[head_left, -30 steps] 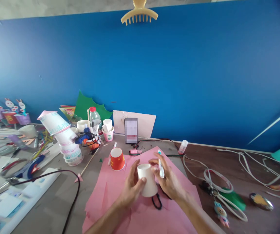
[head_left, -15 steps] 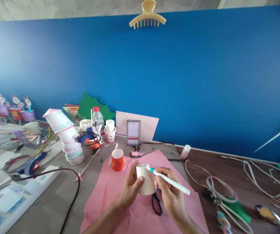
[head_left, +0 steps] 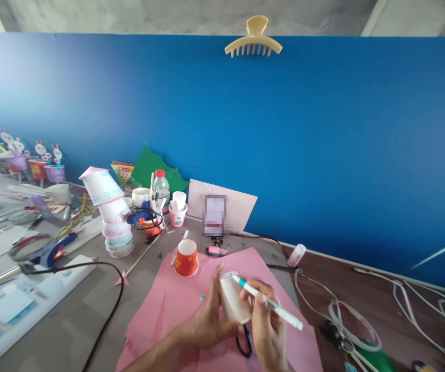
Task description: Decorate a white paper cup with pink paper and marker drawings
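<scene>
Blue fills most of the room: a big, smooth, blue wall [head_left: 148, 103] stands at 12 o'clock, with rough grey concrete [head_left: 168, 18] above it. Next comes the counter [head_left: 75, 320], dull grey at 9 o'clock and dark brown round at 3. A wide, creased sheet of pink paper [head_left: 156, 310] lies on it under the hands, like a mat. A pale, flat board [head_left: 241, 206] leans at 12, so the wall seems to hold it up. A crooked tower of white paper cups [head_left: 116, 217] with a pink pointed top stands at 10, perhaps set away so nobody bumps it.

The left hand [head_left: 212, 323] and the right hand [head_left: 265, 320] are both busy over the paper. The left grip is curled round a plain white paper cup [head_left: 233, 299]. It is tilted, narrow end up, maybe so that end is easy to reach. A red paper cup with yellow marks [head_left: 186, 263] stands near it at 10 o'clock, on the pink paper. The right grip is closed on a thin white pen with a blue-green band [head_left: 284, 312]. Its tip is at the cup's narrow end, but I can't tell if it touches. A black loop [head_left: 244, 354], perhaps a scissors handle, lies at 6. Smallest is a blue-green bit [head_left: 202, 297] at 9, too tiny to name.
</scene>
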{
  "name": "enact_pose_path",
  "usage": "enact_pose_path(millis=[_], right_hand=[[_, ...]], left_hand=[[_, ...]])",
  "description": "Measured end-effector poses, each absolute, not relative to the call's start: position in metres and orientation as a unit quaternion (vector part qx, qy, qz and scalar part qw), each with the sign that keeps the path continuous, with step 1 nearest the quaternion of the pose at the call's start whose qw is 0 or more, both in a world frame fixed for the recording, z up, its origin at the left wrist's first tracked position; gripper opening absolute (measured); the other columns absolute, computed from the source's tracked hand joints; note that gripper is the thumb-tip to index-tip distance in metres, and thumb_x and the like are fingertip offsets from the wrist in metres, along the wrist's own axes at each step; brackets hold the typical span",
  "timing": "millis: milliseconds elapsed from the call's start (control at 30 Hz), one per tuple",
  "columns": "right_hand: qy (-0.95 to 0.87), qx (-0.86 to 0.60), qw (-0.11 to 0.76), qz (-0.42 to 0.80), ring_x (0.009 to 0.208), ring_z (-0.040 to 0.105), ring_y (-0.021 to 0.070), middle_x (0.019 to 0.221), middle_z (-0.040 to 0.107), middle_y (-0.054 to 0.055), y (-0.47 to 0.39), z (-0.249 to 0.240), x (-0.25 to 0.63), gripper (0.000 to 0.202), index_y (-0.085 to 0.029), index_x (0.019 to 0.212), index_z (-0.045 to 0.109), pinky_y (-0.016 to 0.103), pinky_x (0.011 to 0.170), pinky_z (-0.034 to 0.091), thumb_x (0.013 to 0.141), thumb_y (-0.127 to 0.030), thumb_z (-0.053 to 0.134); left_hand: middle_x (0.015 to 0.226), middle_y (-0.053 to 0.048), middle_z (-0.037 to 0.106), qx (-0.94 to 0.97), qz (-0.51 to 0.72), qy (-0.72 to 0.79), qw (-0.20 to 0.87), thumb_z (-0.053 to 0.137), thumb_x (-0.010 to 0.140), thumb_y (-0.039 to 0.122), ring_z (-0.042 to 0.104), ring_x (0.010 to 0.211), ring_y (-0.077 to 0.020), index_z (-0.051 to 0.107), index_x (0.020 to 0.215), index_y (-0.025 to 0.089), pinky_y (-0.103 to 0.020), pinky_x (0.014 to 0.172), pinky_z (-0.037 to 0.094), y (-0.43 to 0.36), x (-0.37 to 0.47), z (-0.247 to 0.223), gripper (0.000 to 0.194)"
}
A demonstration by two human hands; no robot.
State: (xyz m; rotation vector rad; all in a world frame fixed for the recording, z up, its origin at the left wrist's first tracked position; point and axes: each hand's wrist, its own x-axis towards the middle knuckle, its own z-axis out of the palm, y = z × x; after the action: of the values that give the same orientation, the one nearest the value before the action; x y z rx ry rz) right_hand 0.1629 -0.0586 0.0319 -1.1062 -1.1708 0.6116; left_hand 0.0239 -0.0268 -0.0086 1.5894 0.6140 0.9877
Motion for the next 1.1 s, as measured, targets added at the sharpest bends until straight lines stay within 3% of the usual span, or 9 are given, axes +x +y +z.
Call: enact_pose_path(millis=[133,333,533,733,900,1100], right_hand=[[-0.52,-0.488,0.652,0.257,0.069,0.059,0.0203,0.077,0.062,0.004,-0.057,0.027,0.163,0.036,-0.024,0.088,0.064,0.033,0.067,0.05,0.095,-0.054,0.045],[-0.547,-0.466,0.647,0.256,0.086,0.064,0.0248,0.088,0.066,0.007,-0.055,0.011,0.166,0.019,-0.025,0.096,0.062,0.037,0.077,0.052,0.09,-0.044,0.059],[-0.534,-0.463,0.65,0.279,0.101,0.064,0.0277,0.102,0.067,0.011,-0.056,0.001,0.165,0.017,-0.026,0.102,0.057,0.04,0.082,0.054,0.094,-0.041,0.054],[-0.565,-0.44,0.656,0.24,0.098,0.065,0.0271,0.098,0.068,0.011,-0.051,-0.008,0.171,0.017,-0.022,0.095,0.062,0.036,0.075,0.057,0.091,-0.039,0.06],[-0.552,-0.47,0.654,0.216,0.102,0.063,0.0271,0.099,0.066,0.012,-0.052,-0.011,0.167,0.02,-0.021,0.097,0.06,0.033,0.076,0.055,0.093,-0.04,0.056],[-0.599,-0.444,0.636,0.199,0.092,0.067,0.0237,0.094,0.068,0.009,-0.049,-0.011,0.174,0.014,-0.021,0.094,0.061,0.031,0.074,0.055,0.093,-0.034,0.056]], left_hand=[[0.143,-0.016,0.046,0.671,0.417,0.281,0.545,0.073,0.076,0.052,0.048,0.13,-0.0337,-0.004,0.153,0.029,-0.055,0.107,0.038,-0.027,0.023,-0.011,0.111],[0.144,-0.017,0.046,0.671,0.424,0.245,0.557,0.069,0.075,0.06,0.048,0.13,-0.0323,-0.005,0.153,0.028,-0.053,0.108,0.038,-0.027,0.026,-0.005,0.112],[0.142,-0.016,0.047,0.678,0.431,0.249,0.541,0.071,0.075,0.056,0.053,0.125,-0.0317,-0.006,0.152,0.029,-0.05,0.107,0.042,-0.027,0.028,-0.006,0.112],[0.142,-0.017,0.046,0.692,0.459,0.198,0.521,0.072,0.078,0.051,0.049,0.129,-0.0318,-0.016,0.15,0.028,-0.051,0.107,0.042,-0.025,0.032,-0.008,0.116],[0.141,-0.016,0.047,0.695,0.463,0.197,0.513,0.074,0.076,0.05,0.048,0.129,-0.0345,-0.013,0.15,0.03,-0.051,0.107,0.041,-0.024,0.033,-0.006,0.116],[0.14,-0.016,0.048,0.696,0.456,0.208,0.515,0.072,0.078,0.05,0.051,0.126,-0.0302,-0.012,0.15,0.028,-0.047,0.109,0.039,-0.026,0.032,-0.004,0.113]])
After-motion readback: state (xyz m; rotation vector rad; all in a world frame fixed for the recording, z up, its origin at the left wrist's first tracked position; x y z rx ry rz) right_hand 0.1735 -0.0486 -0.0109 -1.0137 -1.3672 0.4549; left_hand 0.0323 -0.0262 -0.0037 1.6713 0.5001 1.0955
